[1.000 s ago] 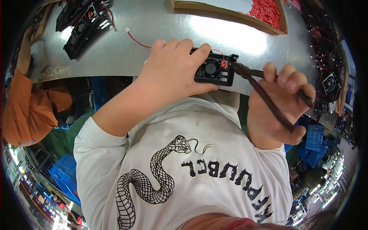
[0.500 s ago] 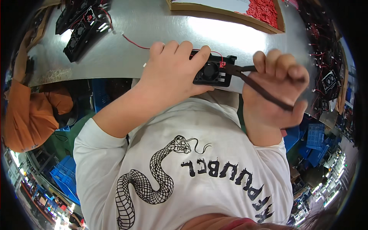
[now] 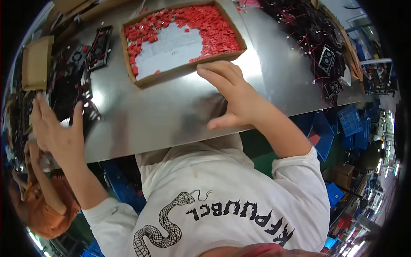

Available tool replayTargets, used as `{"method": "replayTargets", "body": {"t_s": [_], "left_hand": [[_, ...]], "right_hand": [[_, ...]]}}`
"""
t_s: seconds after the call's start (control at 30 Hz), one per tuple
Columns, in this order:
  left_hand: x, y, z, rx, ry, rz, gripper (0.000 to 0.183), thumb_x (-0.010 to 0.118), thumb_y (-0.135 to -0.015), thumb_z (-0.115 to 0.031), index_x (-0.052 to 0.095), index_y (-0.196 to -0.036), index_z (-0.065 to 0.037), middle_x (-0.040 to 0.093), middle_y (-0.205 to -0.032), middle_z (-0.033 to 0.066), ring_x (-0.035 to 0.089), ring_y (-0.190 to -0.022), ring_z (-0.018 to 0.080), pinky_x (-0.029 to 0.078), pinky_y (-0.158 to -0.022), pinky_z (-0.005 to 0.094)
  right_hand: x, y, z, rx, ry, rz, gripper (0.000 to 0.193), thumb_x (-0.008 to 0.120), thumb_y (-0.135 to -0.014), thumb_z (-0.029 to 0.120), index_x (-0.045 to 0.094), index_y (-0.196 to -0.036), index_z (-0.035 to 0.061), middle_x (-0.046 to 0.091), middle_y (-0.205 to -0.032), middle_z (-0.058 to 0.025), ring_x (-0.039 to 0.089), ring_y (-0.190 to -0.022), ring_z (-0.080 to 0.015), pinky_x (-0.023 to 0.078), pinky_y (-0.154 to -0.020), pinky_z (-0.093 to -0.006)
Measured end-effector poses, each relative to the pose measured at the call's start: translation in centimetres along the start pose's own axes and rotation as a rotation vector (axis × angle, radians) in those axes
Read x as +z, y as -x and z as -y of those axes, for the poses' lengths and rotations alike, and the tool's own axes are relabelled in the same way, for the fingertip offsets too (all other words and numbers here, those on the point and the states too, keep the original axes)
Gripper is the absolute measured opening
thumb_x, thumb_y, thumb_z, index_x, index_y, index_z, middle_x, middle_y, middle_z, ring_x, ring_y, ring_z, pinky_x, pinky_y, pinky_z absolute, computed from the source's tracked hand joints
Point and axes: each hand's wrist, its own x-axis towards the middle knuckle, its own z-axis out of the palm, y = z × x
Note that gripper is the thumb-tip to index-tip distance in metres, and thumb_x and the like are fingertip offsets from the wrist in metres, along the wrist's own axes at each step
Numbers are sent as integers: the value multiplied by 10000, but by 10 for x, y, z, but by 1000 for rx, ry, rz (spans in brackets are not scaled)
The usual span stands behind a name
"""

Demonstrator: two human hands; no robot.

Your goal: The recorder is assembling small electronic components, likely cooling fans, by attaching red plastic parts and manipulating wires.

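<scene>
My left hand [image 3: 60,132] is at the left side of the metal table, its thumb and fingers spread, with nothing seen in it. Close by it is a group of black fan assemblies [image 3: 68,92], partly hidden behind the fingers. My right hand [image 3: 235,94] is over the table near its front edge, thumb apart from the fingers, holding nothing that I can see. Its fingertips are nearest a shallow cardboard tray [image 3: 171,76] of small red plastic pieces [image 3: 218,36]. A black fan frame [image 3: 100,47] lies left of that tray.
Many black fans with red wires [image 3: 327,60] are heaped at the table's right end. An empty-looking cardboard box [image 3: 37,64] stands at the far left. A co-worker in an orange top [image 3: 49,210] is at the lower left. Blue crates [image 3: 351,120] are beyond the table on the right.
The pliers have left my right hand and are out of sight. My left hand has let go of the fan assembly and moved far left. The view has shifted, showing more of the tray.
</scene>
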Motion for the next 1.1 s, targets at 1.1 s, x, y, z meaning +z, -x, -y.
{"method": "replayTargets", "body": {"t_s": [1.1], "left_hand": [[3,97,-117,24,745,355,476,770,-732,-143,673,-1194,-79,604,-1256,144,576,-1121,375,447,-971,491]], "right_hand": [[-69,58,-112,222,808,-124,241,818,-718,112,642,-865,36,630,-1211,-120,610,-1124,-350,527,-943,-456]]}}
